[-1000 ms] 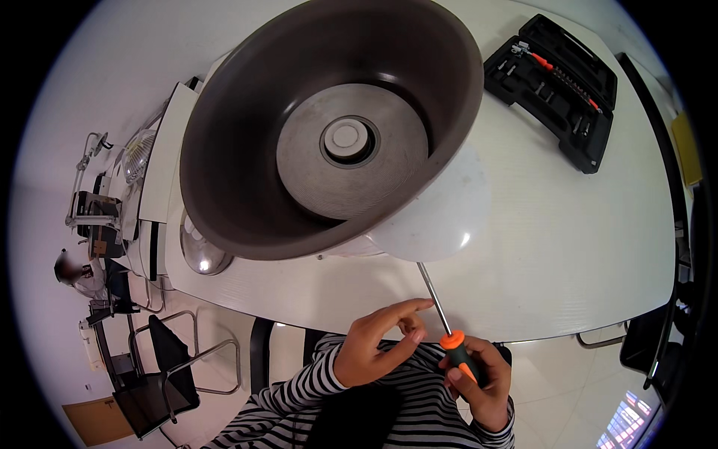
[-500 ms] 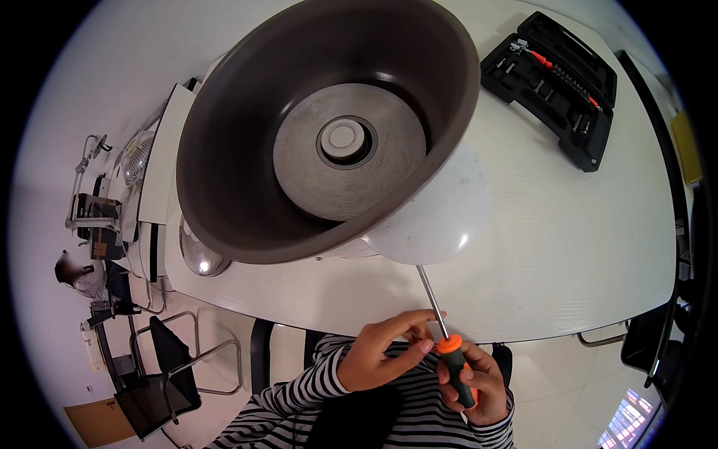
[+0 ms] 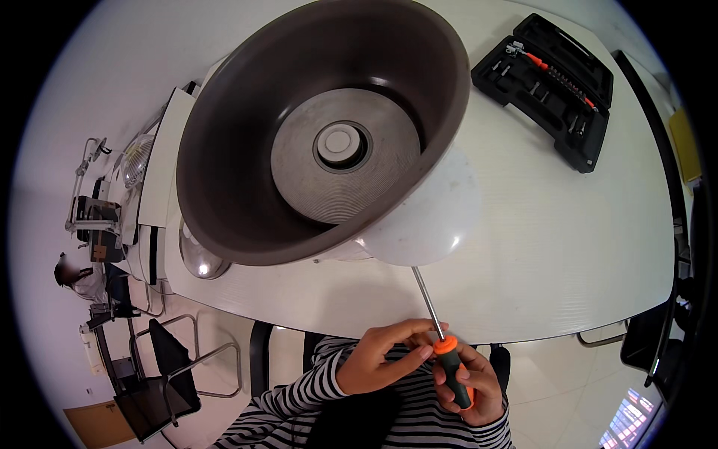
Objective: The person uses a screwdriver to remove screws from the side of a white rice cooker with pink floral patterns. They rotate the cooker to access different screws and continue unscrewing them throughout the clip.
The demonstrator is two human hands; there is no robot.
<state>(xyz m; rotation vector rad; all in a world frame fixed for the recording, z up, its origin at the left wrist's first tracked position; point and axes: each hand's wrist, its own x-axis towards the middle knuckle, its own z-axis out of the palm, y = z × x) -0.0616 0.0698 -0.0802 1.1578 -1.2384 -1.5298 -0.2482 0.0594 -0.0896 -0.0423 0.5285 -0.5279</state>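
While the right hand [image 3: 479,385] is gripping a screwdriver [image 3: 450,362] with curled fingers, the half-open left hand [image 3: 381,361] is bending beside the shaft [image 3: 426,296], contact unclear; the screwdriver is extending up to the white housing [image 3: 430,224] beneath the brown bowl [image 3: 224,142], tip hidden.

Black-and-white striped long sleeves [image 3: 308,388]
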